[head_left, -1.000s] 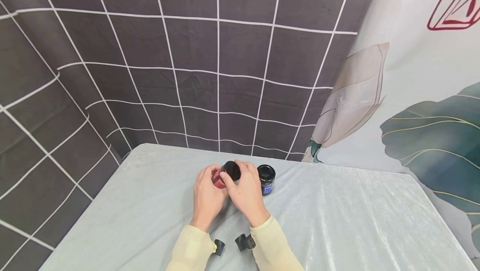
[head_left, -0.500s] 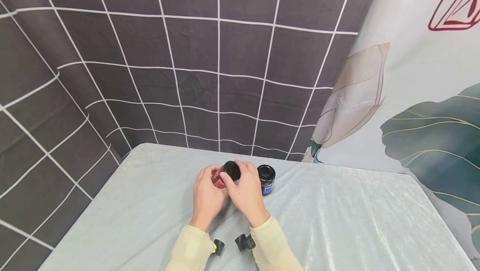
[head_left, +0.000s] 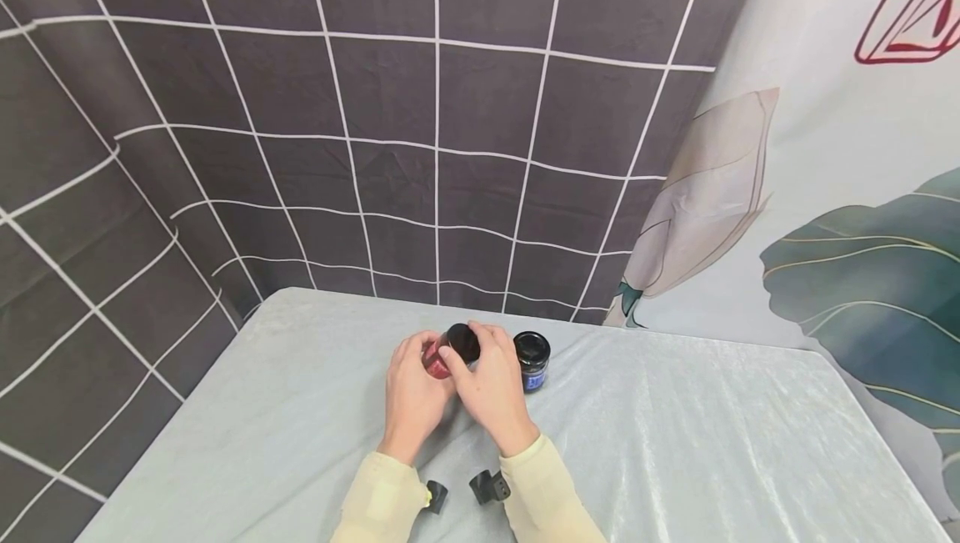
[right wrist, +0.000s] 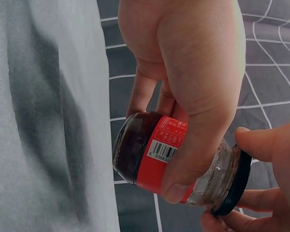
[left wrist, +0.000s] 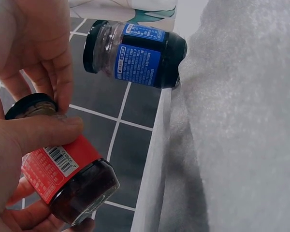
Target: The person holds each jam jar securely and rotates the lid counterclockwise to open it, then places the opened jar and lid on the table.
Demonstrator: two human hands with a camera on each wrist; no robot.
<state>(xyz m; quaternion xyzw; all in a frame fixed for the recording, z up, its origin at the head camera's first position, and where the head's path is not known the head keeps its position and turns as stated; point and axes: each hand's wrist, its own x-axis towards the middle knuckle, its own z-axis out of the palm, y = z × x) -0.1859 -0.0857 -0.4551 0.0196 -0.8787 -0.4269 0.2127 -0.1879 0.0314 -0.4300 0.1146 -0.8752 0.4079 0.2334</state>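
My left hand grips the body of a glass jar with a red label and dark contents, its thumb lying across the label. My right hand has its thumb and fingers around the black lid, which sits on the jar's neck. Tilted, the jar is held off the tabletop, lid toward the right in the head view. Just right of my right hand, a second jar stands upright with a black lid and a blue label; neither hand touches it.
A pale grey cloth with soft folds covers the table. Behind it hangs a dark curtain with a white grid, and a white leaf-patterned curtain is at the right. Black wrist cameras sit at both cuffs.
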